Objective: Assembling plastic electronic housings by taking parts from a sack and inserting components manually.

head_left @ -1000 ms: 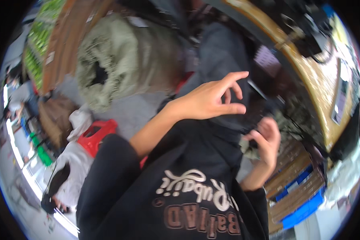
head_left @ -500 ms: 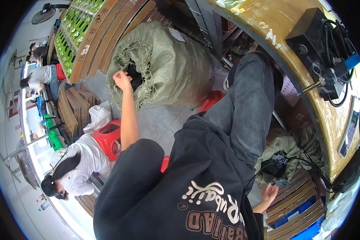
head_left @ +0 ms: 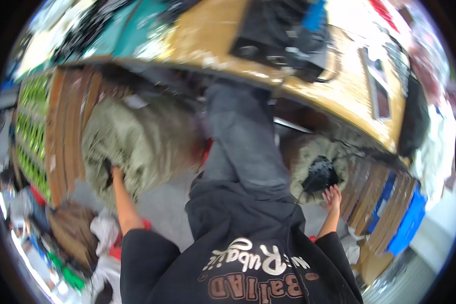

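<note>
On my left, a large grey-green woven sack [head_left: 147, 137] lies with its frayed mouth toward me. My left hand [head_left: 117, 173] reaches into that mouth, at the dark inside; its fingers are hidden there. To my right, a smaller woven sack [head_left: 300, 177] stands with its mouth rolled back, showing black pieces [head_left: 320, 175] too blurred to name. Just beside its near rim is my right hand [head_left: 332, 197], fingers stretched and apart, with nothing seen in it.
Ahead runs a workbench [head_left: 202, 35] with a black box with cables [head_left: 283, 38] and a phone-like device [head_left: 377, 88]. Stacked brown boards and green-filled trays [head_left: 33, 131] stand at the far left. More brown and blue stacked boards [head_left: 377, 202] flank the right sack.
The view has swung to the right. My left hand has gone deeper into the large sack's mouth. My right hand, earlier by a small black piece, now shows spread fingers at the smaller sack.
</note>
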A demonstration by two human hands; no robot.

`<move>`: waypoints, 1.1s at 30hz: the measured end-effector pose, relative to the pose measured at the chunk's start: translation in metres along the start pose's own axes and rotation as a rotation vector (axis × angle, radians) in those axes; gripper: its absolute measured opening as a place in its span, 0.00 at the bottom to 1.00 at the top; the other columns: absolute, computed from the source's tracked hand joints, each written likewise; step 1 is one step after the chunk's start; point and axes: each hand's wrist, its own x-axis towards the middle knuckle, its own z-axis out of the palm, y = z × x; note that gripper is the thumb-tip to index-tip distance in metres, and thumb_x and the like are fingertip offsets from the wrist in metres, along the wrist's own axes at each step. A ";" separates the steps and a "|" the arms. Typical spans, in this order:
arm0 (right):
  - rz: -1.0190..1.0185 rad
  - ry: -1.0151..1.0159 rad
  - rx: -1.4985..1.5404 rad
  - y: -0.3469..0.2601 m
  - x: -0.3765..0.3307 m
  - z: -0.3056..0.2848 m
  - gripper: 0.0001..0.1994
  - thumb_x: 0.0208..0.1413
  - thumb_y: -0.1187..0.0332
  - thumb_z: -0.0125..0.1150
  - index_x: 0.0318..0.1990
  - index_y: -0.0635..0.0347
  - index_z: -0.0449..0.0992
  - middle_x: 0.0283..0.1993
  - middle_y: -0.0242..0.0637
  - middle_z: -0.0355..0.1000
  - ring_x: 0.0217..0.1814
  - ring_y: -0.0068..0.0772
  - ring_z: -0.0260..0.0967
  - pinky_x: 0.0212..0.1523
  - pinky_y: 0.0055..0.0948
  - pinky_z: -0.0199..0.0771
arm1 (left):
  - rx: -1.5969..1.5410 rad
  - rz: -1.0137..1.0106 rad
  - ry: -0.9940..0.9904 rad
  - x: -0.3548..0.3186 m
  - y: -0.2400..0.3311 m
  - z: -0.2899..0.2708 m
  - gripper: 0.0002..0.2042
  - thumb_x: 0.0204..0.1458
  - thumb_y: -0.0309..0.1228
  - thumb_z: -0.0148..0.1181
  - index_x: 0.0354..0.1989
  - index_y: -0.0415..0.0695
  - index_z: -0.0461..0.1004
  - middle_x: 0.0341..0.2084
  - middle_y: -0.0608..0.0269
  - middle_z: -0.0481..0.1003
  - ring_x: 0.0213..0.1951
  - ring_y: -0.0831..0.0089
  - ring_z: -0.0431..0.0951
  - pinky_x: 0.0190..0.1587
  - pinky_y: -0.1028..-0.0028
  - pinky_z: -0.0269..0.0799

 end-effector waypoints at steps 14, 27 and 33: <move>-1.413 0.421 0.083 -0.316 -0.181 0.078 0.16 0.47 0.81 0.46 0.46 0.70 0.61 0.42 0.44 0.64 0.35 0.31 0.67 0.35 0.27 0.74 | -1.197 -0.118 -0.440 0.030 0.105 0.027 0.23 0.50 0.46 0.40 0.46 0.38 0.60 0.47 0.49 0.62 0.49 0.57 0.60 0.44 0.61 0.58; -1.322 0.003 -0.822 -0.425 -0.071 0.198 0.18 0.41 0.72 0.57 0.44 0.60 0.67 0.38 0.40 0.68 0.32 0.31 0.68 0.33 0.27 0.68 | -1.054 0.251 -0.096 0.039 0.128 -0.038 0.21 0.47 0.44 0.44 0.40 0.38 0.65 0.42 0.48 0.66 0.45 0.54 0.65 0.43 0.59 0.62; -1.310 0.162 -1.046 -0.439 -0.059 0.220 0.10 0.38 0.71 0.59 0.32 0.62 0.74 0.25 0.42 0.70 0.29 0.34 0.69 0.32 0.28 0.68 | -0.944 0.280 0.028 0.025 0.161 -0.072 0.20 0.45 0.43 0.46 0.38 0.39 0.67 0.39 0.48 0.68 0.43 0.52 0.67 0.42 0.58 0.63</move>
